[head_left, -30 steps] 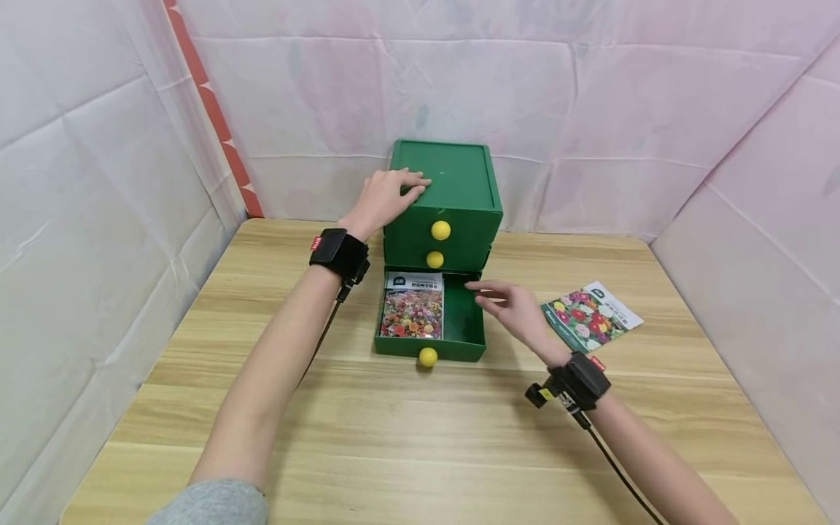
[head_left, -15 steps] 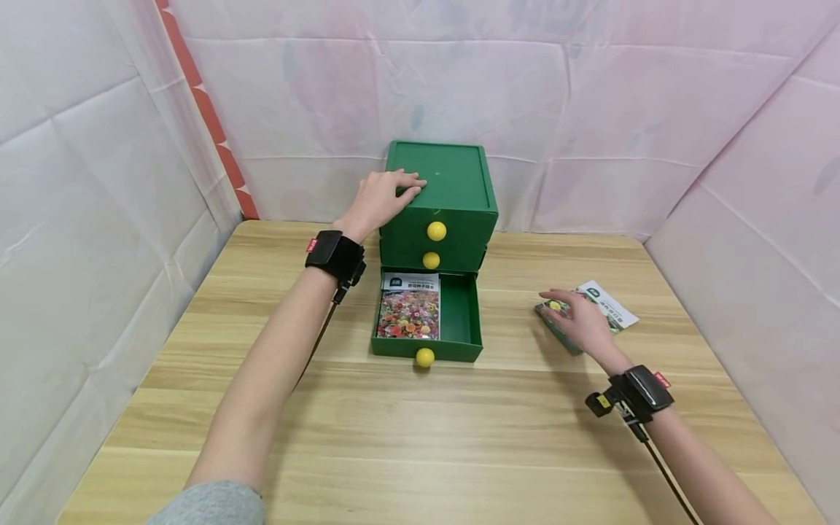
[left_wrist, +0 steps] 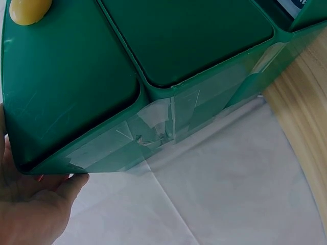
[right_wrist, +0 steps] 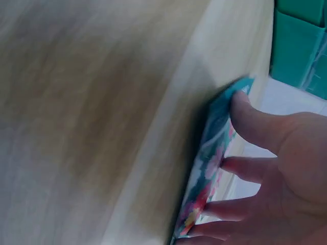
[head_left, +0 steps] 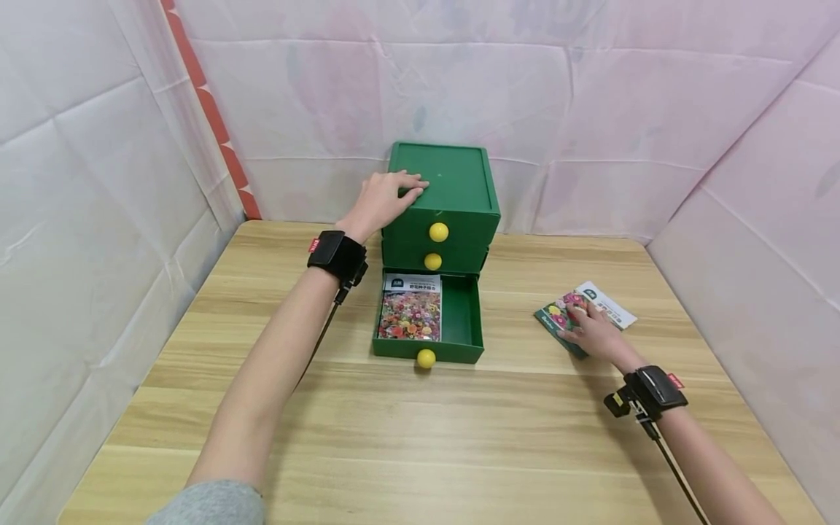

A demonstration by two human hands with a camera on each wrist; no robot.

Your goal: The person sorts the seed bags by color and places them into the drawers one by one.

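Observation:
A green three-drawer cabinet stands at the back of the wooden table. Its bottom drawer is pulled out, and a flower seed packet lies flat inside on the left. My left hand rests on the cabinet's top left edge, fingers flat; the left wrist view shows the palm against a cabinet corner. My right hand lies on a second flower packet on the table to the right. In the right wrist view the fingertips touch its face and the thumb meets its edge.
Each drawer has a yellow ball knob: top, middle and bottom. The right half of the open drawer holds nothing. White padded walls close in the table on three sides. Black bands with cables sit on both wrists.
My right hand has left the open drawer, moved right across the table and come down on the loose flower packet. The left hand has stayed on the cabinet top.

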